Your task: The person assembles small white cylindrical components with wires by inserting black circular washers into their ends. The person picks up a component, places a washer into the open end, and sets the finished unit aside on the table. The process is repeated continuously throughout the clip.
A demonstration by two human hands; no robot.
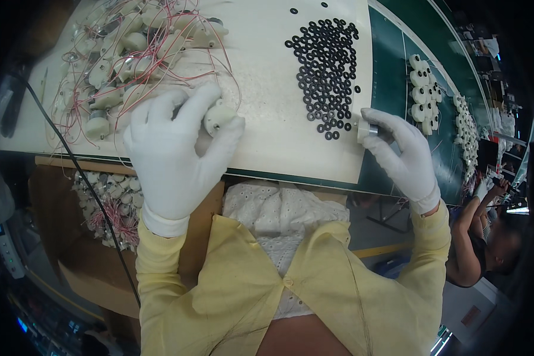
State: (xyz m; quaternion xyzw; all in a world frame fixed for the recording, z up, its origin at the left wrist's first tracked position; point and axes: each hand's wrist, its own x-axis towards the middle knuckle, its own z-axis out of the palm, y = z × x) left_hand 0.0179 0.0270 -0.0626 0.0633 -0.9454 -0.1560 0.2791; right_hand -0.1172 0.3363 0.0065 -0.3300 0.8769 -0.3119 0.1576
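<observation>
Cream plastic round part (219, 118) tucked between thumb and fingers of the left hand (175, 145), pinched there, palm down, at the near right of the wired pile (135, 43)! And on the right, the right hand (404, 148) grips a cream-and-metal part (363, 130) just beside the black rings (329, 74), forearm slanting in from near.

On the table (273, 142), seen from the worker's side, a heap of wired parts (135, 41) lies at far left; rings (326, 77) lie right of it; the left hand (172, 142), near the heap, holds one part (216, 117); the right hand (406, 148), beside the rings, holds another part (364, 132); two groups of parts (420, 95) stand farther right; a carton (95, 285) sits below the near edge, left.
</observation>
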